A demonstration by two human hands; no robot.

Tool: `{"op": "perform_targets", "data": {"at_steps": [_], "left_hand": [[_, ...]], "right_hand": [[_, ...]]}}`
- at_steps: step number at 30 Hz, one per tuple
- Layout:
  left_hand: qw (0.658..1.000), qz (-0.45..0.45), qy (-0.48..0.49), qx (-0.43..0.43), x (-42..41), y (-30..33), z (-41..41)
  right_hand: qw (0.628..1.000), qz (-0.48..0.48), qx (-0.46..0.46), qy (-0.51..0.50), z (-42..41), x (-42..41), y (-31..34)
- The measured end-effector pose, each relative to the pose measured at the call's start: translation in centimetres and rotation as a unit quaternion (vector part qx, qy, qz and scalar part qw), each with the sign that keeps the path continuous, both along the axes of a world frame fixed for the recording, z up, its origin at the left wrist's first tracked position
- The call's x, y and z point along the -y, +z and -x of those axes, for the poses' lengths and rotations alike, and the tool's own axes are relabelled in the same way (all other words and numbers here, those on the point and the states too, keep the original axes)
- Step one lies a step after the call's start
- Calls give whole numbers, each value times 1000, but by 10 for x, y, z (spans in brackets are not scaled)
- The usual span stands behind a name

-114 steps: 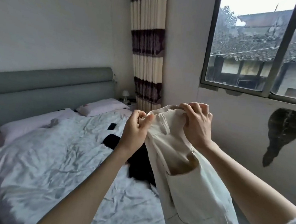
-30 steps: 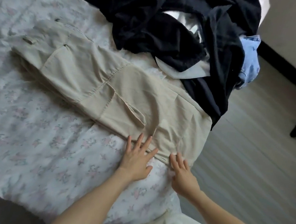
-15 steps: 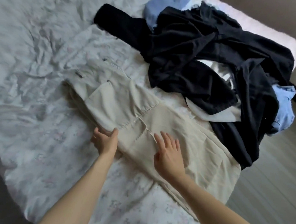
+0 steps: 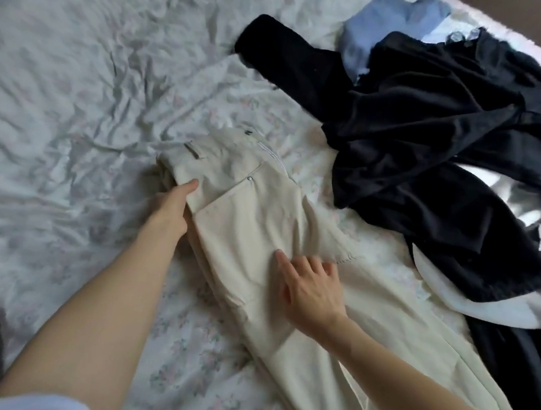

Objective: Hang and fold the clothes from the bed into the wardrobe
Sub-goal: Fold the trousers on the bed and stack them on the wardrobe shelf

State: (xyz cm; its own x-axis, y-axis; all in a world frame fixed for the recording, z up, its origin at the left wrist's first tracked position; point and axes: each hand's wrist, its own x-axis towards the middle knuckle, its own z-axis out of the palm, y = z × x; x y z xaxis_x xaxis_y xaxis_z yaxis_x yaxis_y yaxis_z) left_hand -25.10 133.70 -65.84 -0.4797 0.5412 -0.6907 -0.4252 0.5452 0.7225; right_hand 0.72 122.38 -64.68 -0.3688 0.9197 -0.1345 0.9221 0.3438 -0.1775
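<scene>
Head view: left hand (image 4: 171, 208) pinches the trousers (image 4: 254, 223) edge at 9 o'clock; right hand (image 4: 309, 284) fingers spread, pressing. Smooth flat before folding.

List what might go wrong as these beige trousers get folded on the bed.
1. The left hand grips only the waist edge of the beige trousers, while the right hand lies flat on them; the stacked layers may slide out of line when folded.
2. The black garments lie close beside the trousers, so a folded leg might land on them or drag them.
3. The legs run toward the bed's near edge and may slip off.
</scene>
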Motion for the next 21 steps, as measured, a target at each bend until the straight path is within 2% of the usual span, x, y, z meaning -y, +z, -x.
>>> {"op": "perform_targets", "data": {"at_steps": [2, 4, 6, 7, 8, 10, 12, 15, 17, 18, 21], "left_hand": [[999, -26, 5, -37, -7, 10, -11], [992, -80, 8, -97, -5, 23, -24], [975, -140, -34, -171, 5, 36, -37], [957, -173, -68, -223, 12, 44, -46], [928, -201, -110, -293, 18, 49, -52], [858, -247, -186, -410, 33, 63, -69], [795, -291, -272, -457, 49, 71, -89], [687, -361, -417, -473, 81, 76, -113], [600, -382, -493, -501, 102, 74, -122], [560, -389, -522, -513, 111, 71, -126], [478, -395, -590, -517, 132, 66, -137]], "right_hand": [[999, 42, 0, 19, 8, -15, 6], [991, 129, -41, -8, 13, -27, 14], [967, 200, -137, -76, 14, -38, 25], [941, 224, -220, -124, 12, -44, 30], [900, 246, -314, -177, 11, -50, 37], [774, 299, -485, -278, 4, -65, 56], [643, 328, -600, -345, -7, -80, 75], [528, 342, -698, -342, -36, -97, 101], [483, 365, -728, -320, -62, -93, 112], [480, 386, -724, -311, -74, -85, 114], [511, 414, -675, -333, -100, -50, 105]]}}
